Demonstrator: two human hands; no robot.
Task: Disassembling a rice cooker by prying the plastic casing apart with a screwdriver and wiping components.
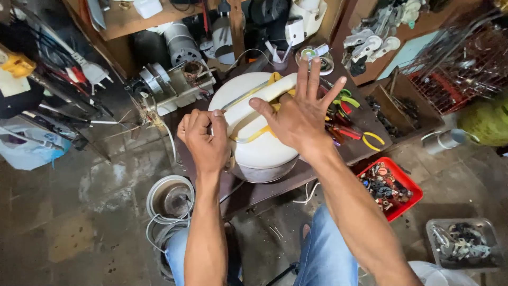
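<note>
I see my left hand (203, 139) fisted on the white cooker lid (259, 122). My right hand (302, 114) hovers spread, holding nothing. The lid sits loose, not yet fixed.

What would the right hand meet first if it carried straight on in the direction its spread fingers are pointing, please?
The right hand points away from the person, across the white round appliance. Straight on, it would probably first meet the small round white part near the back of the low table, though the hand's height above it is unclear.
</note>
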